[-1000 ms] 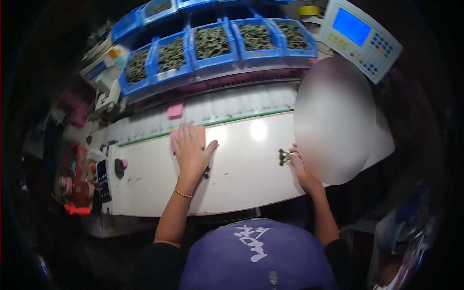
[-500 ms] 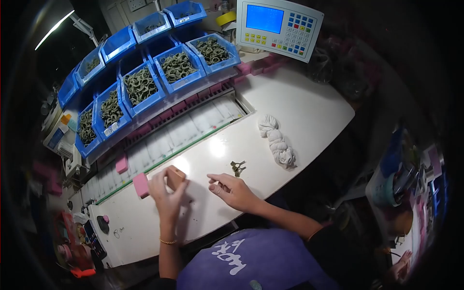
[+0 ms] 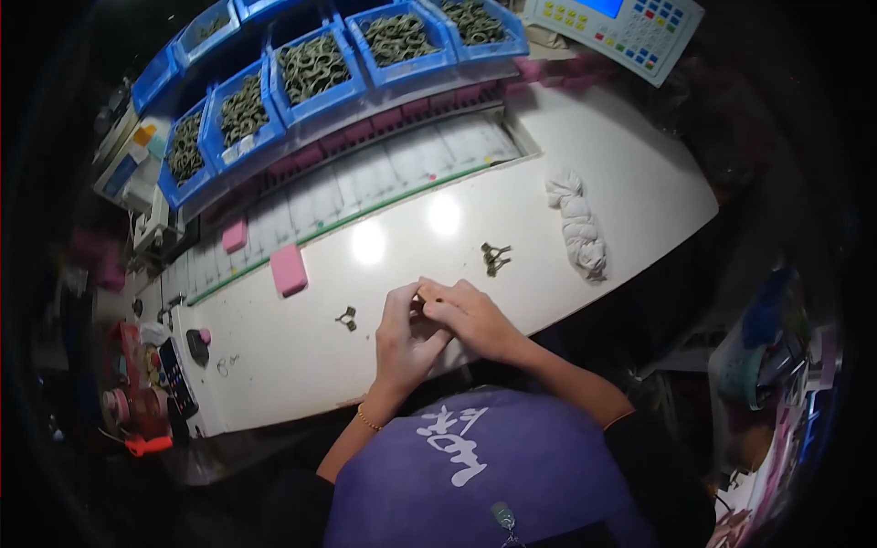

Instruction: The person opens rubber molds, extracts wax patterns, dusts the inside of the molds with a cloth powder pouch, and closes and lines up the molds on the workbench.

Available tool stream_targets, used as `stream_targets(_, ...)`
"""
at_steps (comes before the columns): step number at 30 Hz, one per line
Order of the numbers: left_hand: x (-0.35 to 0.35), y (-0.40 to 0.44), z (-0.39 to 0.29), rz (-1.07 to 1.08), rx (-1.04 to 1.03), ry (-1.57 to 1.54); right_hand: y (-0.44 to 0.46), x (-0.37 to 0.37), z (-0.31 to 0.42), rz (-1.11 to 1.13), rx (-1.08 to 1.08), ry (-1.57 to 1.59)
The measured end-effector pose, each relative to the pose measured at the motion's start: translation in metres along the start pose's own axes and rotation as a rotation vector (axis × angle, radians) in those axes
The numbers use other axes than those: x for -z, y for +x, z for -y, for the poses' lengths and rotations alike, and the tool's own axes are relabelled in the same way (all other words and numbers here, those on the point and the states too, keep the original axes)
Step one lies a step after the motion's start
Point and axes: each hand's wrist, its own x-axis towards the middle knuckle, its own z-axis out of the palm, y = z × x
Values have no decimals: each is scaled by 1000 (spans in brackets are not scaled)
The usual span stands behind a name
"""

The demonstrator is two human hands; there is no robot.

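Block [image 3: 427,292], tan and mostly hidden, lies between left hand [image 3: 402,342] and right hand [image 3: 475,321], both closed around it, neither nearer, its long axis unclear.

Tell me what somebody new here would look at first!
Probably the blue bins across the top, the front ones heaped with curly greenish pieces. Then maybe the keypad machine at the top right, with its bright blue screen, and the twisted white cloth on the right of the white table. By the table's near edge, the left hand and right hand meet around an orange-brown block, mostly hidden.
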Motion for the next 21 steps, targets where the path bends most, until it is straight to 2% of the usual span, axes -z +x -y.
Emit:
stream_targets(2, -5, -4, 7, -47, -73, -7, -1, -1, 4, 15, -9, 20)
stream_targets(4, -5, -7, 10, -51, -60, -26, -4, 1, 9, 16, -12, 32)
stream_targets(5, -4, -6, 9, -43, -68, -21, -3, -5, -11, 22, -14, 34)
stream_targets(6, -3, -7, 8, -35, -79, -16, 0, -14, -48, -94, 150, -25)
stream_targets(7, -3, -9, 9, -38, -77, -14, 5, -16, -53, -211, 316, -84)
stream_targets(8, -2, -10, 11, -40, 57, -207, 1, -9, -55, -209, 319, -83)
stream_targets(9, 0, -11, 12, -41, 191, -401, 0, 7, -30, -125, -40, 193)
stream_targets(10, 3, -10, 12, -44, 189, -399, 0, 16, -17, -34, -402, 464)
stream_targets(12, 18, -11, 13, -59, 273, -586, -4, 14, -20, -58, -340, 415)
stream_targets(14, 33, -10, 16, -105, 256, -570, -5, 15, -10, -111, -357, 328)
stream_targets(15, 44, -8, 12, -55, 294, -483, -4, 13, -12, -100, -359, 334)
stream_targets(17, 61, -4, 3, 16, 374, -350, -2, 8, -16, -181, -104, 150)
stream_targets(18, 67, -2, 5, 9, 378, -343, -1, 7, -15, -173, -102, 156)
stream_targets(20, 73, 3, 10, 83, 352, -390, -1, 6, -9, -197, 23, -140)
stream_targets(21, 72, 7, 13, 96, 331, -484, -1, 6, -7, -195, 25, -140)
